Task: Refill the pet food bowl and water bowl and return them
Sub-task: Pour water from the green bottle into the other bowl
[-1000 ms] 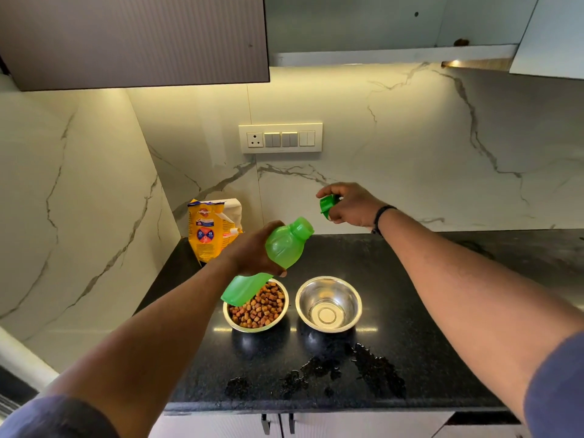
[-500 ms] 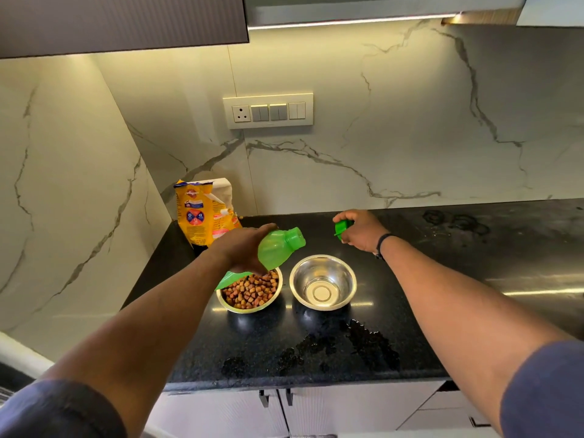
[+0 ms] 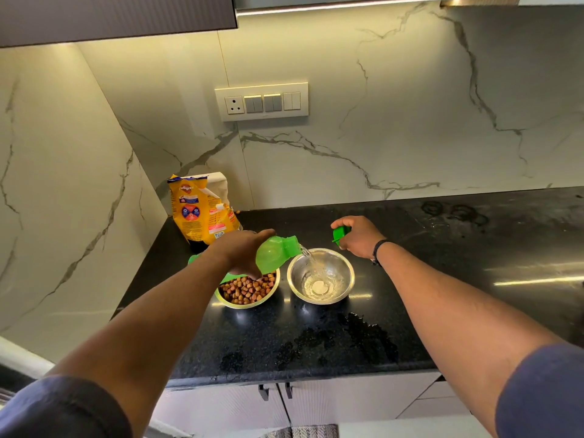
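The left hand (image 3: 243,251) has tipped the green bottle (image 3: 274,256) further down, so its mouth now hangs over the edge of the empty steel bowl (image 3: 320,276). Water (image 3: 311,260) now runs out of the bottle into that bowl, which was dry before. The right hand (image 3: 358,237) with the green cap (image 3: 340,233) has come down closer to the surface (image 3: 410,311).

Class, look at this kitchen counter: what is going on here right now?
A person's left hand tips a green plastic bottle, pouring water into the right-hand steel bowl on the black counter. The right hand holds the green bottle cap. The left-hand steel bowl already holds brown kibble, and a yellow pet food bag stands behind.
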